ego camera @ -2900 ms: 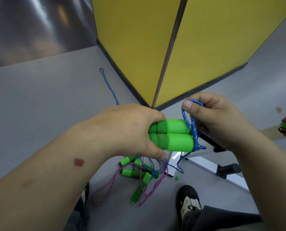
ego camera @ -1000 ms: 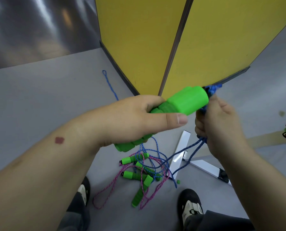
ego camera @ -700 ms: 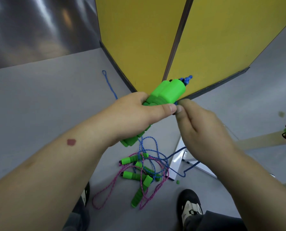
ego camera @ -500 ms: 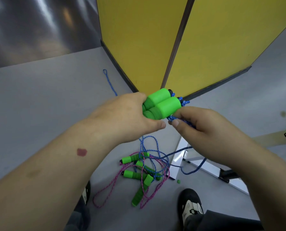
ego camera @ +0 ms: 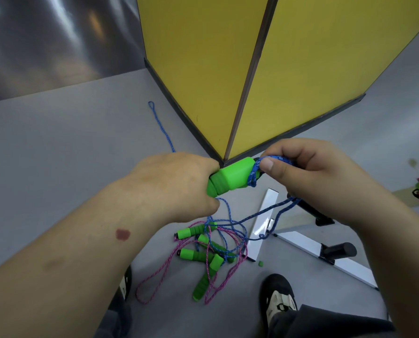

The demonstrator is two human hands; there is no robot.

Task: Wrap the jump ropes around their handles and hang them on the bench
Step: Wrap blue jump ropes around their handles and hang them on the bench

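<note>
Green foam handles [ego camera: 230, 180] are sitting clenched in the left hand [ego camera: 176, 186] while the right hand [ego camera: 308, 176] is pinching blue braided rope [ego camera: 253, 174] at their three-o'clock end. That loop is likely risking slipping off, and the trailing rope is probably snagging in the floor tangle of ropes [ego camera: 210, 250] at six o'clock.

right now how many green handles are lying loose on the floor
5 that I can tell, all in the tangled pile: upper left, centre, left, middle right, bottom. Ropes may hide more.

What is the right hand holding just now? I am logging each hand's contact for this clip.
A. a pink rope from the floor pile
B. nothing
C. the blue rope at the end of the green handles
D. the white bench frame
C: the right hand pinches a loop of the blue rope beside the end of the green handles, which the left hand grips.
</note>
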